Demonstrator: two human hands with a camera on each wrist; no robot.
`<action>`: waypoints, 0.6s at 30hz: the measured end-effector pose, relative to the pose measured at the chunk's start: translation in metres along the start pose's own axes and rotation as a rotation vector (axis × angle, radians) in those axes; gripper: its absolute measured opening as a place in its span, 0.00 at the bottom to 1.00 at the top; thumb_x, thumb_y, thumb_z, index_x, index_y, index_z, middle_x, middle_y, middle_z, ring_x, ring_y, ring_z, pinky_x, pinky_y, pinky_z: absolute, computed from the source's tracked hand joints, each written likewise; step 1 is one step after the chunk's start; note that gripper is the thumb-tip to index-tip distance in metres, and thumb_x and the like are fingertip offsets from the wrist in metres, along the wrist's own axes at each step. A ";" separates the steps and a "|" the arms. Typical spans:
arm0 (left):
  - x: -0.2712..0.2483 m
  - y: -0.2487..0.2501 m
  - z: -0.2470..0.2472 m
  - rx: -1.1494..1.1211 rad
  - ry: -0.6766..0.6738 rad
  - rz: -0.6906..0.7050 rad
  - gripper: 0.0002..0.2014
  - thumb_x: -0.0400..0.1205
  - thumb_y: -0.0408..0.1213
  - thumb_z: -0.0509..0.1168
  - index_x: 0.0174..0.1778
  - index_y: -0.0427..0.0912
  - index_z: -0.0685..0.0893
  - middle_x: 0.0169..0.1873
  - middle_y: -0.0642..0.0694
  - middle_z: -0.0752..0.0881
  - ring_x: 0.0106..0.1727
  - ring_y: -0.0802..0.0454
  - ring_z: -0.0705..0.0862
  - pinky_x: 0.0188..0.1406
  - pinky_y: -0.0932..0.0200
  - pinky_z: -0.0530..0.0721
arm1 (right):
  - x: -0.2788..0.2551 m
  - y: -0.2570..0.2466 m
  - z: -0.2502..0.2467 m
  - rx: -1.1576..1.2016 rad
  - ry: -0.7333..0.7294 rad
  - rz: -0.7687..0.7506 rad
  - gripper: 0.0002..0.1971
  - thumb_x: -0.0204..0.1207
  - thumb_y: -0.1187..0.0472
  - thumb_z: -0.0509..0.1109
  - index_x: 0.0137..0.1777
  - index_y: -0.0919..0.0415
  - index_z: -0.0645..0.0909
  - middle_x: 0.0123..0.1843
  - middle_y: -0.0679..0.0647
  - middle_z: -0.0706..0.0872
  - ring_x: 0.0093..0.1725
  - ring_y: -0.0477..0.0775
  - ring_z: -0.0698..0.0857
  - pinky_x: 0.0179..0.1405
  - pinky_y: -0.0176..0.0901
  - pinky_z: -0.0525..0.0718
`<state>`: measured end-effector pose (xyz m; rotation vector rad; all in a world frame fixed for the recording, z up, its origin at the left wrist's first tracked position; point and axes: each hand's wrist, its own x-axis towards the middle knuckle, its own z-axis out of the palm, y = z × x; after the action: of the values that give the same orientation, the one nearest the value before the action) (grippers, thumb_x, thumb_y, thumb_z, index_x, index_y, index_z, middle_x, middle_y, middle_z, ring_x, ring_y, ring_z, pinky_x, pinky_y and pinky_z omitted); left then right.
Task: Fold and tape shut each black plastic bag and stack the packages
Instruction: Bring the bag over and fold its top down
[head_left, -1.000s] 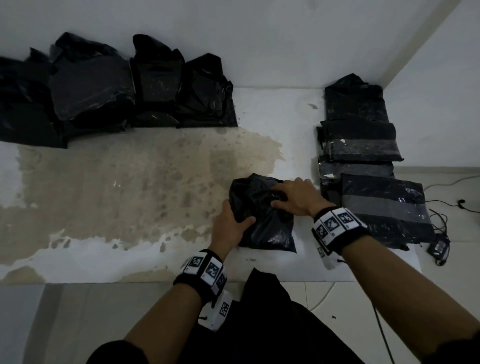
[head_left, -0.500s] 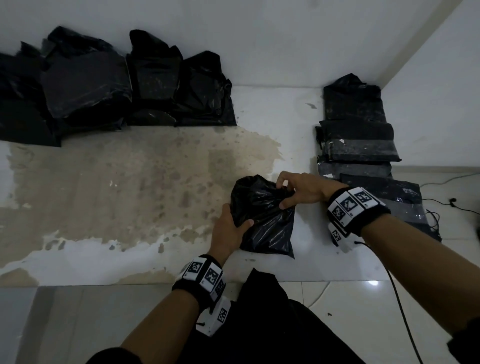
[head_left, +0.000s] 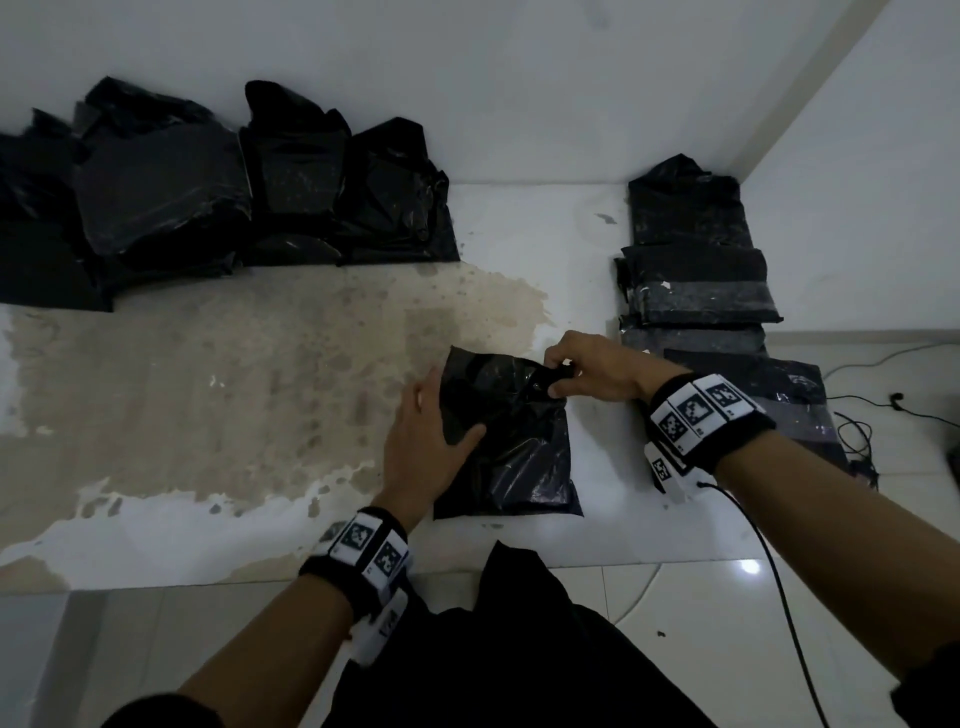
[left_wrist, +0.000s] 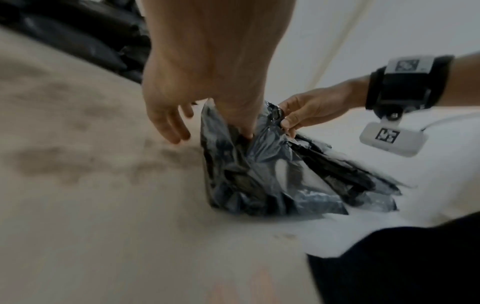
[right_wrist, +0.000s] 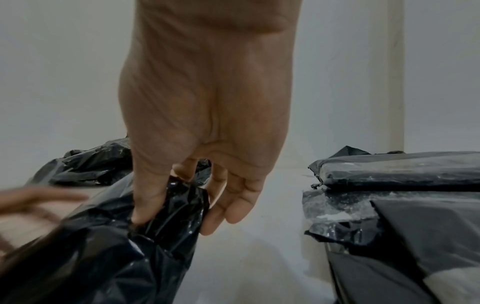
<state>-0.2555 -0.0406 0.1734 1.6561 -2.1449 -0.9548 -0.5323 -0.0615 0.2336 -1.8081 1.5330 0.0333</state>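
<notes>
Pinching the gathered mouth of the black plastic bag (head_left: 511, 441) between thumb and fingers, your right hand (head_left: 592, 366) held that bunched corner up off the stained white tabletop (head_left: 234, 389), while the rest of the bag lay near the front edge, just in front of you. Your left hand (head_left: 426, 447) rested against the bag's left side, thumb pressed into the plastic and fingers loosely extended rather than gripping; the left wrist view was blurred there, so whether those fingers touched the table I could not tell. You appeared to be at the folding step, with no tape on this bag and no tape roll in sight. The next move probably called for laying the neck flat across the body and pinning it with the left hand. Taped packages (head_left: 701, 291) were stacked to your right, and unsealed bags (head_left: 218, 187) waited by the far wall.
</notes>
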 end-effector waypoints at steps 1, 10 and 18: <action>0.012 0.004 -0.008 0.119 0.040 0.149 0.41 0.83 0.55 0.68 0.88 0.49 0.56 0.84 0.43 0.62 0.79 0.42 0.68 0.73 0.41 0.74 | 0.000 0.000 0.002 -0.009 0.004 -0.011 0.08 0.80 0.56 0.76 0.51 0.57 0.81 0.53 0.55 0.78 0.50 0.55 0.80 0.52 0.47 0.79; 0.106 0.023 -0.065 0.630 -0.333 0.461 0.13 0.83 0.53 0.68 0.57 0.50 0.83 0.46 0.49 0.83 0.64 0.41 0.77 0.79 0.44 0.55 | -0.008 0.008 0.001 0.040 0.083 0.026 0.05 0.81 0.61 0.74 0.48 0.54 0.80 0.44 0.52 0.87 0.47 0.57 0.85 0.54 0.61 0.84; 0.069 0.002 -0.049 -0.016 -0.004 0.240 0.25 0.83 0.41 0.72 0.75 0.45 0.74 0.71 0.44 0.70 0.61 0.51 0.77 0.58 0.56 0.78 | -0.014 -0.001 0.053 0.453 0.595 0.220 0.23 0.82 0.55 0.75 0.75 0.53 0.75 0.70 0.52 0.72 0.57 0.50 0.82 0.53 0.31 0.80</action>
<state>-0.2504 -0.1210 0.1986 1.3511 -2.2677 -0.9005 -0.5127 -0.0213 0.2027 -1.3352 1.9419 -0.7459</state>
